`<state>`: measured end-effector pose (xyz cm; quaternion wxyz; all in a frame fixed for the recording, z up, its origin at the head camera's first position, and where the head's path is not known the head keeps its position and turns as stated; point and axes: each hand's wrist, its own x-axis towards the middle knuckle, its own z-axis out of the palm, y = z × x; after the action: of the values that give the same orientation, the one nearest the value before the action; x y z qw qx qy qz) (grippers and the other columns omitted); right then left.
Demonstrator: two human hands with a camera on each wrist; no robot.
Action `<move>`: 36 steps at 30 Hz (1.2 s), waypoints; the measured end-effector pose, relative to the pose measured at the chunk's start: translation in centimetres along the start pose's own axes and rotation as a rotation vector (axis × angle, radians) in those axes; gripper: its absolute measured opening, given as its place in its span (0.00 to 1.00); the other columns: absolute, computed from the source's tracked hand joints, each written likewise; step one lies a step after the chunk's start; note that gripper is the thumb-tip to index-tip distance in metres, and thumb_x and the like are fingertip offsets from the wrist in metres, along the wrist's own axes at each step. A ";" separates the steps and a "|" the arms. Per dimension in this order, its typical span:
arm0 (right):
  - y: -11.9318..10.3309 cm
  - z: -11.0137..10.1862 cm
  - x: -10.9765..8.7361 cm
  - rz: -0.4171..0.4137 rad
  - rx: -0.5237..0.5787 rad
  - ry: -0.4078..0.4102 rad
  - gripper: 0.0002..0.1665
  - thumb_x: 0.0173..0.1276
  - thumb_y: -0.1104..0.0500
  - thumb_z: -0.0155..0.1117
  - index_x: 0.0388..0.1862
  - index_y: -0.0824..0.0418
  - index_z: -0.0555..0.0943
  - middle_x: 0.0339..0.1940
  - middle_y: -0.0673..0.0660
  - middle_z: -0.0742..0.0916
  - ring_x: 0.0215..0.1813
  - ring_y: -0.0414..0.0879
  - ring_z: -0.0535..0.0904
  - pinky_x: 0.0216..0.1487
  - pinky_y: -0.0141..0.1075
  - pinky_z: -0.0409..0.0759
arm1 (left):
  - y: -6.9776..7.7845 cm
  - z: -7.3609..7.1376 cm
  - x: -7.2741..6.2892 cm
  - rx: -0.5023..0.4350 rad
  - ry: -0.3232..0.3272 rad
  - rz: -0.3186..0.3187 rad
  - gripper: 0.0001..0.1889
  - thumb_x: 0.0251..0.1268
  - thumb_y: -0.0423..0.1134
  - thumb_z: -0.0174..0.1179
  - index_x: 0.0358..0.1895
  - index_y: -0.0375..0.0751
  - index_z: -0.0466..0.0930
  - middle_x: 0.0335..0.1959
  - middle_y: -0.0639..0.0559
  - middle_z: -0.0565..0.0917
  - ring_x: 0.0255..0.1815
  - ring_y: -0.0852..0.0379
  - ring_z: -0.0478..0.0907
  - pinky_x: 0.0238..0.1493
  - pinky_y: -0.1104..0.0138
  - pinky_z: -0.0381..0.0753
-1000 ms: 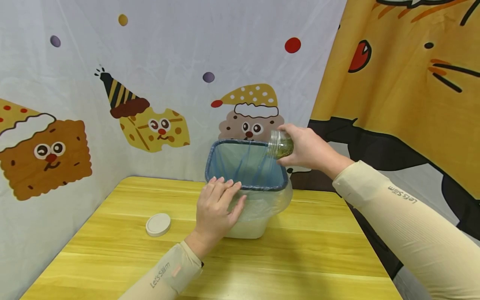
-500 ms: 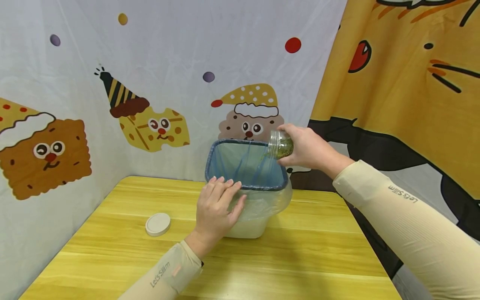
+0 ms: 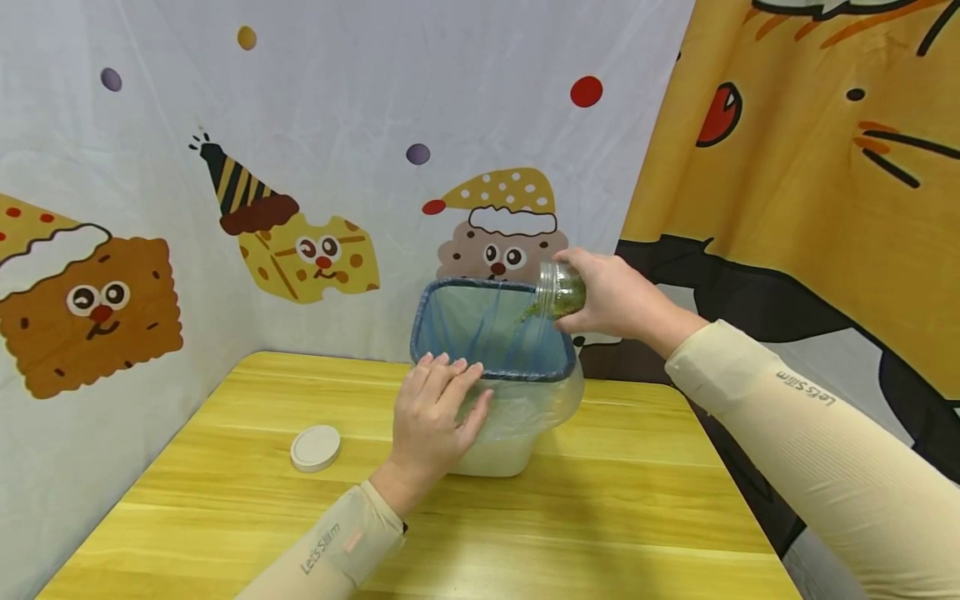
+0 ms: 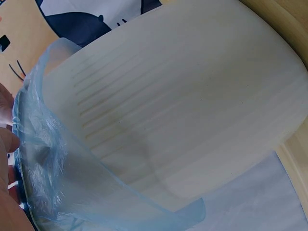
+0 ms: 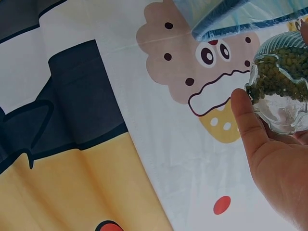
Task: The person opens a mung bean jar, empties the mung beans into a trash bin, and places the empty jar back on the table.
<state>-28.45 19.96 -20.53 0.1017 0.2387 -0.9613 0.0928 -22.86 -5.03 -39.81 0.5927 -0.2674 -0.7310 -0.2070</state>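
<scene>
My right hand (image 3: pixel 618 296) grips a clear glass jar (image 3: pixel 561 290), tipped on its side with its mouth over the bin's right side. Small green beans (image 3: pixel 529 312) spill from the mouth in the head view. More beans (image 5: pixel 284 72) lie inside the jar in the right wrist view. Below stands a pale trash bin (image 3: pixel 495 460) lined with a thin translucent bag (image 3: pixel 525 410) folded over its dark blue rim (image 3: pixel 525 377). My left hand (image 3: pixel 433 412) rests on the bin's near-left rim, fingers fairly straight and thumb apart.
A round white lid (image 3: pixel 316 448) lies on the wooden table (image 3: pixel 615 517), left of the bin. Behind the table hangs a white cartoon-printed cloth (image 3: pixel 360 100). An orange printed cloth (image 3: pixel 795 183) hangs at the right.
Beans have begun to fall from the jar's mouth into the bin, and the stream is larger now than half a second ago. Both hands and the bin stay in place.
</scene>
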 end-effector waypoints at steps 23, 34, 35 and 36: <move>-0.3 0.3 0.1 -0.012 -0.041 -0.011 0.54 0.58 0.55 0.85 0.80 0.61 0.68 0.65 0.64 0.85 0.56 0.59 0.86 0.52 0.52 0.89 | 0.0 0.0 0.0 -0.007 0.002 -0.001 0.16 0.69 0.46 0.71 0.51 0.40 0.91 0.45 0.43 0.90 0.51 0.40 0.86 0.65 0.48 0.83; -0.2 0.6 0.1 -0.025 -0.052 -0.010 0.54 0.57 0.55 0.86 0.79 0.59 0.69 0.65 0.64 0.86 0.56 0.59 0.86 0.54 0.53 0.88 | 0.0 0.0 0.1 -0.008 0.004 -0.002 0.16 0.66 0.45 0.73 0.51 0.39 0.91 0.45 0.43 0.90 0.51 0.41 0.86 0.64 0.47 0.84; -0.2 0.6 0.1 -0.027 -0.052 -0.009 0.54 0.57 0.55 0.86 0.79 0.59 0.69 0.65 0.64 0.86 0.56 0.59 0.86 0.54 0.53 0.88 | 0.0 0.0 0.1 -0.007 0.004 -0.001 0.16 0.66 0.45 0.73 0.51 0.39 0.91 0.45 0.43 0.90 0.51 0.41 0.86 0.64 0.47 0.84; -0.2 0.7 0.0 -0.028 -0.051 -0.008 0.54 0.57 0.55 0.86 0.79 0.59 0.69 0.65 0.63 0.86 0.56 0.59 0.86 0.54 0.53 0.88 | 0.0 0.0 0.1 -0.006 0.005 0.000 0.16 0.66 0.45 0.73 0.51 0.39 0.91 0.45 0.42 0.90 0.51 0.40 0.86 0.64 0.47 0.84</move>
<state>-28.50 19.61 -21.12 0.1051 0.2501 -0.9602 0.0659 -22.87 -4.99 -39.75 0.5935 -0.2687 -0.7290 -0.2101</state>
